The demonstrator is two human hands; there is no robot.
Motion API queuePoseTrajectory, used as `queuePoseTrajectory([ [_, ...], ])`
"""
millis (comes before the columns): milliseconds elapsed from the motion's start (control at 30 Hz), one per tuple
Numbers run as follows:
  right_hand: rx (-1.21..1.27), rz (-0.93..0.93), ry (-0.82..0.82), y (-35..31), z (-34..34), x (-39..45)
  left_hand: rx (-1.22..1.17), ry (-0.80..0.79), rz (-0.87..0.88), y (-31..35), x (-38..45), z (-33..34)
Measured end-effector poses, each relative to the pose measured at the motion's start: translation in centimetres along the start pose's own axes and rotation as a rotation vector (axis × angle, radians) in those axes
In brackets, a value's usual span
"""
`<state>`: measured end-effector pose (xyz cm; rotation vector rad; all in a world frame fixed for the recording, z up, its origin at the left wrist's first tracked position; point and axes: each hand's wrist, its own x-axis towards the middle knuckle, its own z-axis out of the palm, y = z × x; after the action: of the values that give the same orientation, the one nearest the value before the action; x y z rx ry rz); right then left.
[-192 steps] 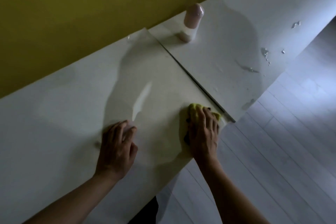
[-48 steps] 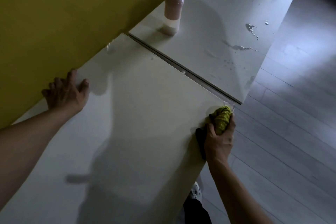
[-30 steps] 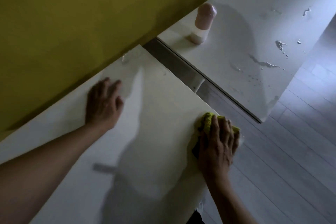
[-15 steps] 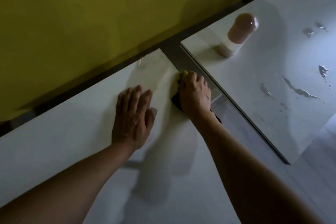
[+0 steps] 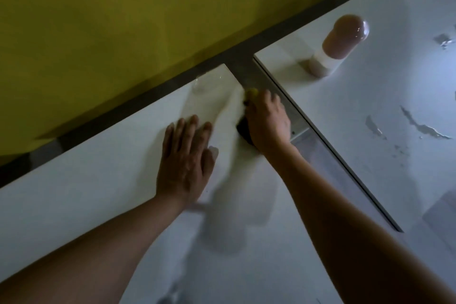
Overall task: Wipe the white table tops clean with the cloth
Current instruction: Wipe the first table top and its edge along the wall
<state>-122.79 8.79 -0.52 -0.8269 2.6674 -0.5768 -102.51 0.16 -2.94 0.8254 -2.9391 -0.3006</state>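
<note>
Two bare forearms reach up from the bottom edge across the near white table top (image 5: pixel 74 205), which fills the lower left. The left hand (image 5: pixel 186 158) lies flat on this surface, fingers straight and close together, grasping nothing, apparently bracing the table. Just beyond it and to the right, the right hand (image 5: pixel 267 119) presses down on a yellow-green cloth (image 5: pixel 251 93) at the table's far right corner, beside the gap; only the cloth's tip and a dark fold under the palm show. The fingers curve over the cloth, but whether they clench it or only press it flat cannot be told.

To do this step well, the cloth probably needs firm, even pressure right into the corner and along the edge, with overlapping strokes, while the flat hand steadies the table.

Farther right, across the gap, the second white table top (image 5: pixel 345 111) carries streaks and droplets of liquid (image 5: pixel 419 126), likely not yet wiped. A pink-capped bottle (image 5: pixel 335 44) stands upright near its far edge. A yellow wall (image 5: pixel 123 20) runs behind both tables.
</note>
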Motion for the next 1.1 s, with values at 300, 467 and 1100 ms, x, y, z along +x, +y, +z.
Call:
queuePoseTrajectory([
  [300,-0.115,0.11,0.1,4.2,-0.7,-7.0,0.012,-0.005,0.002,-0.2,-0.2,-0.2],
  [467,-0.046,0.03,0.05,-2.8,1.3,2.6,0.025,0.03,-0.007,-0.2,-0.1,0.1],
  [1100,0.014,0.011,0.045,2.2,-0.6,-3.4,-0.02,0.003,-0.008,-0.1,-0.3,-0.3],
])
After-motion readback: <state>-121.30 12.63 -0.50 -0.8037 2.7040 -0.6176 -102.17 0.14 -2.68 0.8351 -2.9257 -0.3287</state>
